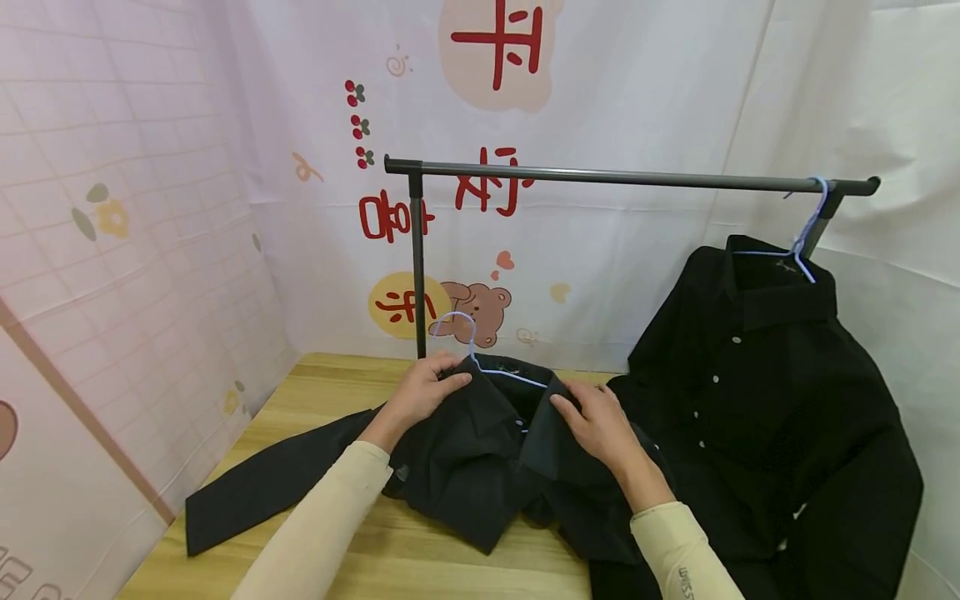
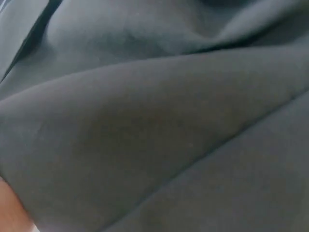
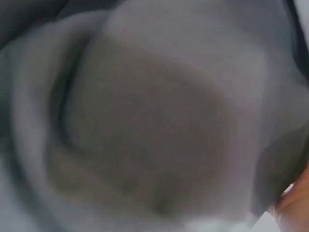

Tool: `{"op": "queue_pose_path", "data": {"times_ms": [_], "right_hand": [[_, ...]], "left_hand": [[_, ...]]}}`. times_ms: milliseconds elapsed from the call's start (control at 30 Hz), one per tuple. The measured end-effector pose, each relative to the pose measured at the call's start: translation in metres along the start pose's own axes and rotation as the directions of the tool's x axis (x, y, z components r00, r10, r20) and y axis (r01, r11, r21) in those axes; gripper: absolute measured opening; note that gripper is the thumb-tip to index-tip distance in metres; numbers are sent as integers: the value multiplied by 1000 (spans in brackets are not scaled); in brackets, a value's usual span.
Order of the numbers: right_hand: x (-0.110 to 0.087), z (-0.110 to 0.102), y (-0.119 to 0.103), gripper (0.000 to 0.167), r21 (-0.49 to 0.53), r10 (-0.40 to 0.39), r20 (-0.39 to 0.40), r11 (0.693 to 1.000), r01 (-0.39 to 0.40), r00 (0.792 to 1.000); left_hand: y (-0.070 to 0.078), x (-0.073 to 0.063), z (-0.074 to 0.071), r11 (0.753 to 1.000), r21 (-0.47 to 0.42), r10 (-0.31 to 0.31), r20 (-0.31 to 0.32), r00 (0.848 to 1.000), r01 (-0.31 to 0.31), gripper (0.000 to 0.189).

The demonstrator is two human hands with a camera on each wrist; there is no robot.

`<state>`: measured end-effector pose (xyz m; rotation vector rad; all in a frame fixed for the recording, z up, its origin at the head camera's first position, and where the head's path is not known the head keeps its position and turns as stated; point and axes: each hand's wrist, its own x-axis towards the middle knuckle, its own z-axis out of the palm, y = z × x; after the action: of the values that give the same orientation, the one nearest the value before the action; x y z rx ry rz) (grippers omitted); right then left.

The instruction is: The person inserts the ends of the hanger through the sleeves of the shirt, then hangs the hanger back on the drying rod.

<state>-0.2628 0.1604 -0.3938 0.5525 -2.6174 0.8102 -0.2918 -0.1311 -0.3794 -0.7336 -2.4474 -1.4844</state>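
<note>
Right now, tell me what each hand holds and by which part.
Both hold the black shirt on the table by its collar: left hand on the left collar side beside the hanger, right hand on the right side.

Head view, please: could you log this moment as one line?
left hand: grips shirt collar | right hand: on collar | hanger: inside shirt, on table

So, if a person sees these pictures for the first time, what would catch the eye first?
Probably the two hands at the table's centre: the left hand and the right hand grip the collar of a black shirt that lies on the wooden table with a light blue hanger in it. Next, a second black shirt hangs at the right end of the dark rail.
</note>
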Motion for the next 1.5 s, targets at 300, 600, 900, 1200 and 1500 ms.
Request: {"op": "queue_pose_path", "data": {"times_ms": [300,600,900,1200,1500], "right_hand": [[2,13,-21,21,45,67,-81,997,-64,994],[1,-7,-5,24,117,268,-260,962,-245,928],[3,-10,-2,29,162,345,-258,936,-312,903],[3,-4,-7,29,226,314,-192,936,-269,930],[3,-2,-11,34,280,333,-131,916,-288,934]], "left_hand": [[11,-2,12,996,92,-20,88,996,12,23],[-30,-23,-29,959,138,-243,-46,969,247,19],[-40,-31,-44,931,130,-322,-147,935,341,24],[-20,-19,-24,956,266,-99,-109,989,125,51],[9,1,11,977,196,-74,-36,997,80,23]]}}
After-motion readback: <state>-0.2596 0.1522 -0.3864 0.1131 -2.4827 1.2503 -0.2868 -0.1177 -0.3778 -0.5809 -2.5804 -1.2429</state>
